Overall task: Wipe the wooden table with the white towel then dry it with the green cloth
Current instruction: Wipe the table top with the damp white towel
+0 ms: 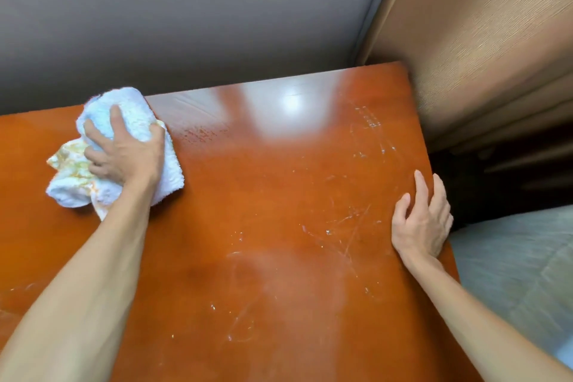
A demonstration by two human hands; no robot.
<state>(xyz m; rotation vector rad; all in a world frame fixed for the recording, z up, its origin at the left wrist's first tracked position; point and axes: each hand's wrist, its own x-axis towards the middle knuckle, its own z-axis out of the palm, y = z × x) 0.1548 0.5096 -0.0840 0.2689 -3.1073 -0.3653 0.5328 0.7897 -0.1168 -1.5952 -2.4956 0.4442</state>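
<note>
The wiping stage is being carried out: one towel (136, 133), bunched at the far left of the worktop (279, 195), is being gripped by the left hand (124, 152). The right hand (421, 220), fingers relaxed, is resting at the right edge. Streaks are perhaps remaining. No green cloth is being shown, so drying is being left.

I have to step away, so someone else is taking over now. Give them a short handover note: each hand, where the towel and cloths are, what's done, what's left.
Left hand: pressing down on the bunched white towel, fingers curled into it, near the far left of the wooden table.
Right hand: resting flat on the table's right edge, holding nothing.
Green cloth: not in view.
Done: wiping is under way; wet droplets show just right of the towel.
Left: white smears and marks remain across the middle and right of the table. Finish wiping, then dry with the green cloth.
</note>
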